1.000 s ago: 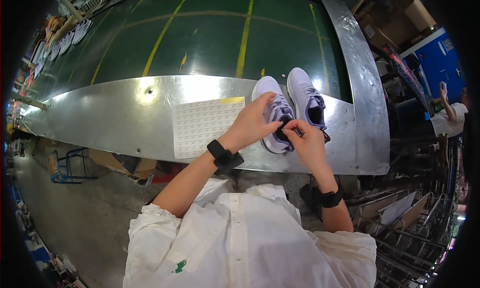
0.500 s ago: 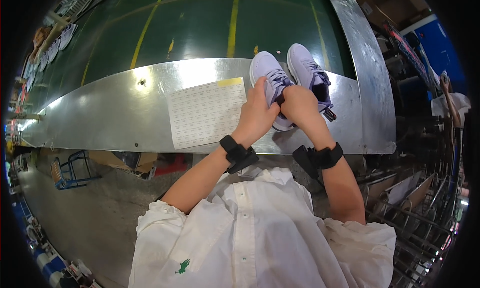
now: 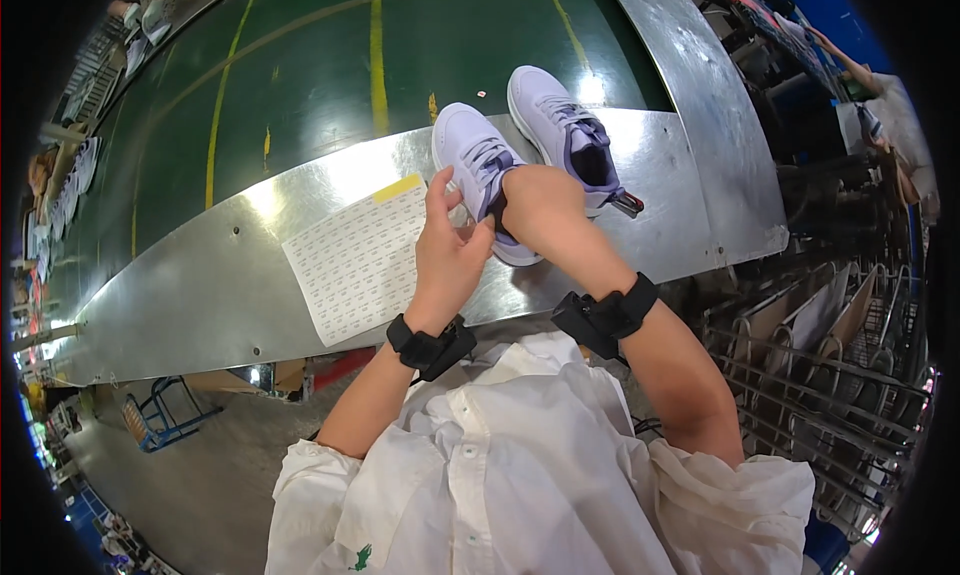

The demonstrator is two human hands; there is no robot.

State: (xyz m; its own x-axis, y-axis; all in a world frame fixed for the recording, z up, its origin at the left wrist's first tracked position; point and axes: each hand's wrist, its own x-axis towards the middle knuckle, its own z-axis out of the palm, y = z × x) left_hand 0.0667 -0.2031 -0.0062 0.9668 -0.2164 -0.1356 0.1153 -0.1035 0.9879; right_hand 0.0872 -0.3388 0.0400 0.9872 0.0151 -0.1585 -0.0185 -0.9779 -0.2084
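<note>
Two lilac sneakers with white soles lie side by side, toes pointing away from me, across the metal edge of the work surface. My left hand [image 3: 447, 255] is at the outer side of the left sneaker [image 3: 470, 140], its thumb by the collar and its forefinger extended along the upper. Over the same sneaker's opening bends my right hand [image 3: 545, 207]; its fingers are hidden inside or behind the collar. The right sneaker [image 3: 556, 115] stands untouched just beyond, its dark purple lining and heel loop showing. Next to my left hand lies a white sheet of printed labels [image 3: 350, 265] with a yellow strip.
A green belt [image 3: 310, 75] with yellow lines runs beyond the metal plate [image 3: 190, 285]. More shoes [image 3: 75, 190] line the far left. A wire rack [image 3: 800, 375] holding boards stands at right, a blue-framed stool [image 3: 165, 415] at lower left. Another person [image 3: 895, 115] works at far right.
My view has turned, so the sneakers and sheet appear further left. My right hand bends deeper over the left sneaker's opening, and my left forefinger stands further off the upper.
</note>
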